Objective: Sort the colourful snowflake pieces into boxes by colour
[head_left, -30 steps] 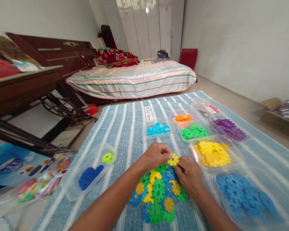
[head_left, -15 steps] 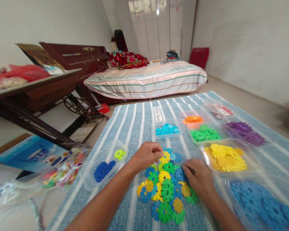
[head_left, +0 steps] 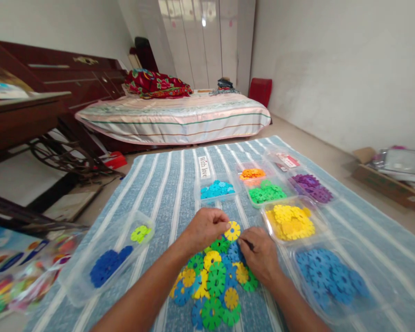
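Observation:
My left hand [head_left: 207, 228] pinches a yellow notched plastic disc [head_left: 233, 231] between thumb and fingertips, at the far edge of a cluster of interlocking discs. Close by on the right, my right hand [head_left: 259, 251] has its fingers curled together against a blue disc [head_left: 234, 251] of that cluster; what lies between its fingertips is hidden. The cluster rests on the striped cloth and mixes green discs [head_left: 216, 279], yellow discs and blue discs, some joined upright and some flat. My left forearm passes along its left side.
Right of the hands stand clear tubs of yellow discs [head_left: 293, 223], blue discs [head_left: 332, 279], green discs [head_left: 268, 192] and purple discs [head_left: 311, 188]. A tub of light blue discs [head_left: 217, 189] is ahead. On the left lies a long clear box [head_left: 141, 251] with dark blue and lime discs.
The view has turned right, so everything sits further left. My right hand has come closer to my left hand, and the yellow disc at my left fingertips shows more upright.

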A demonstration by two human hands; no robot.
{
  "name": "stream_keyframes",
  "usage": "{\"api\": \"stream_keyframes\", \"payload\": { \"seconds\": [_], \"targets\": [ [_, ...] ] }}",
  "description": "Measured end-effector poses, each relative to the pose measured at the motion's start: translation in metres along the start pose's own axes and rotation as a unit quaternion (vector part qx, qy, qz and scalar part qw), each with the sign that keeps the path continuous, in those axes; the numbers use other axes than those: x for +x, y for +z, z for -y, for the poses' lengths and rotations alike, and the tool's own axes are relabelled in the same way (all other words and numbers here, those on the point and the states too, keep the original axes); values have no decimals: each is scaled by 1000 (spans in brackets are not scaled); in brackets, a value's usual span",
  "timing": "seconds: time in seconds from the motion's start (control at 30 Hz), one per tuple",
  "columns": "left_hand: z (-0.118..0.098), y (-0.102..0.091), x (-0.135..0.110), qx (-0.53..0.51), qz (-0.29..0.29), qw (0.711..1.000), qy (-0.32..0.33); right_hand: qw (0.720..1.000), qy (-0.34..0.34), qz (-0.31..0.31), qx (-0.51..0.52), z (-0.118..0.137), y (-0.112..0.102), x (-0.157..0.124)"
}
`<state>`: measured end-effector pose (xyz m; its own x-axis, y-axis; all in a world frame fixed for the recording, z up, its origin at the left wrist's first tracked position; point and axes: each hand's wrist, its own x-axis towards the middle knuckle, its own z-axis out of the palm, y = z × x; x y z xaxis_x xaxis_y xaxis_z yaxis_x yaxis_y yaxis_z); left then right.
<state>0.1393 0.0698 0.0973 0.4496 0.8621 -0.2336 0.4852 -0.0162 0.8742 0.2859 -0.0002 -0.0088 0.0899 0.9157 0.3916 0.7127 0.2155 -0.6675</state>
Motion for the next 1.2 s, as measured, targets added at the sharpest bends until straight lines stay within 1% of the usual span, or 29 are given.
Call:
{"api": "stream_keyframes", "payload": {
  "seconds": [0.07, 0.13, 0.2, 0.23, 0.3, 0.4, 0.47, 0.53, 0.6, 0.67, 0.83, 0.97, 1.07, 1.2],
  "targets": [
    [-15, 17, 8, -65, 16, 998, 20, 1000, -1, -6, -2, -1, 1, 0],
    [-29, 29, 16, -147, 36, 988, 44, 1000, -6, -3, 0, -2, 0, -1],
    [-37, 33, 21, -181, 40, 981, 66, 1000, -7, 7, 2, -3, 0, 0],
    [-37, 31, 22, -173, 34, 982, 74, 1000, -5, 11, 1, -3, 0, 0],
    [-31, 20, 21, -114, 15, 990, 77, 1000, -2, 16, -1, -3, -1, -1],
    [-9, -5, 11, 42, 10, 997, 62, 1000, -2, 20, -4, -4, -2, -1],
    [7, -19, 1, 149, 38, 987, 48, 1000, 0, 24, -6, -4, -2, -1],
    [20, -26, -10, 234, 77, 969, 36, 1000, 2, 28, -7, -4, -2, -1],
    [30, -28, -18, 294, 97, 950, 29, 1000, 2, 27, -9, -4, -2, -1],
    [35, -25, -22, 333, 91, 938, 32, 1000, 1, 27, -10, -3, -2, -1],
    [38, -12, -18, 375, 43, 924, 54, 1000, -6, 29, -8, -4, -3, -2],
    [37, -3, -9, 402, 46, 914, 40, 1000, -13, 27, -9, -4, -3, -2],
    [38, -2, -4, 371, 51, 927, 23, 1000, -15, 21, -10, -4, -2, -1],
    [43, -4, 1, 268, 62, 961, -11, 1000, -10, 24, -6, -3, -2, 0]
  ]
}}
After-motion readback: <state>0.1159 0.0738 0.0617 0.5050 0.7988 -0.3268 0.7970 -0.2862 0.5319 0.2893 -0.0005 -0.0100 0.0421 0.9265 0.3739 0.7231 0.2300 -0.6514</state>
